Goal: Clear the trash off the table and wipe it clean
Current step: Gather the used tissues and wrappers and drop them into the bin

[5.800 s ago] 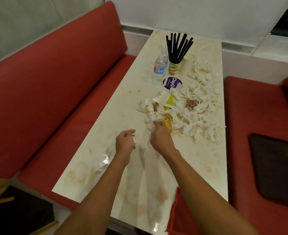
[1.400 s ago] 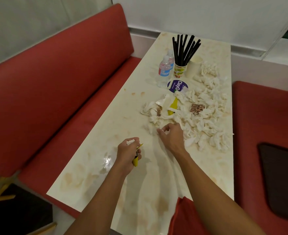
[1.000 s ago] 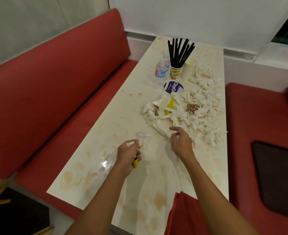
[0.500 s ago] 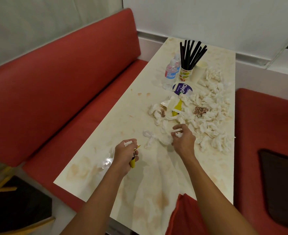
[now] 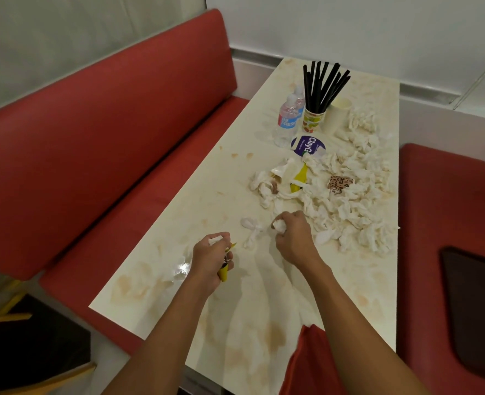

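Tissue (image 5: 279, 225) now right hand's (image 5: 294, 240); "ClayG" lid (image 5: 308, 143)

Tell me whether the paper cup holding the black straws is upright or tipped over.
Upright: the patterned paper cup stands on its base on the table, black straws fanning upward from its mouth.

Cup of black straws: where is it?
Head view: the cup of black straws stands at the far end of the table, water bottle on its left, plain cup on its right.
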{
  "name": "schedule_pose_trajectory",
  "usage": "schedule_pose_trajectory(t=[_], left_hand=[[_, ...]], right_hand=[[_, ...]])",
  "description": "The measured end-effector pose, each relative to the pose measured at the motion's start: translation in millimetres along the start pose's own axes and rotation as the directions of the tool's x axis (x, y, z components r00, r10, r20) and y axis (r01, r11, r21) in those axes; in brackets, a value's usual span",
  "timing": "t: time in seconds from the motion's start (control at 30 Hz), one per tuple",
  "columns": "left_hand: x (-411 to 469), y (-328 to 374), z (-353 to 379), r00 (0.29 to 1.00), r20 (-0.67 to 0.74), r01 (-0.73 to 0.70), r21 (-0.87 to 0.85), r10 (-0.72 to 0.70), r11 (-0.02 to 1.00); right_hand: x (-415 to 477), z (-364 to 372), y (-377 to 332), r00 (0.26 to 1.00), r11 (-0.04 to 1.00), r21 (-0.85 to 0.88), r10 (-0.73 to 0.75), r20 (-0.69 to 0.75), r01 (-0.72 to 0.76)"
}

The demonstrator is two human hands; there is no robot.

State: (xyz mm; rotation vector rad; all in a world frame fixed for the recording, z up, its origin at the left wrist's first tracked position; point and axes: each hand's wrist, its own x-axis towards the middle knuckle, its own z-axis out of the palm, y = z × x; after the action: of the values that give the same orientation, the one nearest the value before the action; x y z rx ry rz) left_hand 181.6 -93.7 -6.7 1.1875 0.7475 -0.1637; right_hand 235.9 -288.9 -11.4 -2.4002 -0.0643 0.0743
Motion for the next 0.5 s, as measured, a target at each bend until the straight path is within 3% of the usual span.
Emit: schedule_pose_trajectory(t=[0.1,0.17,0.4,0.5], left_hand=[[-2.1,1.6,-5.5,1.0,0.0,-0.004,-0.006,0.004,1.0],[-2.7,3.7,-11.1,1.0,-0.004,-0.01,-0.002,0.01,1.0],[-12.4,7.7,-37.7,0.999,-0.029,-0.041,0.019,0.041,0.999],[-21.1,7.9,-51.7,0.998,-0.025,-0.053,0.055,0.055,0.997]], right_hand=[[11.4,6.2,-16.9,0.993,0.996,0.062,-0.057,-0.107,0.064],[18.6,14.3,-24.9,0.994,0.995,0.072,-0.055,-0.092,0.062],[22.0,41.1,-28.1,0.959,0.969,-0.239,0.003,0.283,0.067],[6.9,43.5,-30.9,0.962,0.967,-0.246,0.002,0.271,0.067]])
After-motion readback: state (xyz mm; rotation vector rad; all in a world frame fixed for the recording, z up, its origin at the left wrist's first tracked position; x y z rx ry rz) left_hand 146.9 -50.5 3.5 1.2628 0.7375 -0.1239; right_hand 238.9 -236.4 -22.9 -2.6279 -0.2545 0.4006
